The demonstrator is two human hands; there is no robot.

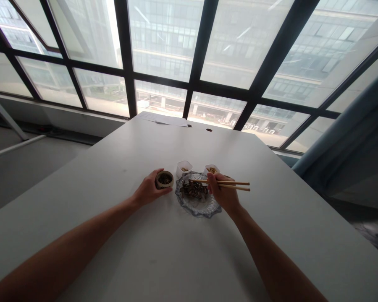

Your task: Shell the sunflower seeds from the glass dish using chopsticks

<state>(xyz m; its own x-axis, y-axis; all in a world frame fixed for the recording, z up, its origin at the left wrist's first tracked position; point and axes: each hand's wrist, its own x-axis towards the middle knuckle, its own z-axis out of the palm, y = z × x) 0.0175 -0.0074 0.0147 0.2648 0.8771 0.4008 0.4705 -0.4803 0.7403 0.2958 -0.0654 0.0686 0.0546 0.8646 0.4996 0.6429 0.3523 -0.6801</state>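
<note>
My left hand is wrapped round a small round cup with dark contents, at the left of a glass dish. In my right hand is a pair of wooden chopsticks, their tips over the dish. Scalloped and clear, the glass dish bears a heap of dark brown dried pieces, whose exact kind I cannot make out. Behind it stand two small white containers: the left container has a few brownish bits, and the right container holds yellowish-brown bits, partly covered by my right hand.
Everything stands on a white table. At its far end lie some white sheets of paper, near two dark round holes. Large black-framed windows rise beyond the table, and a blue-grey curtain hangs at the right.
</note>
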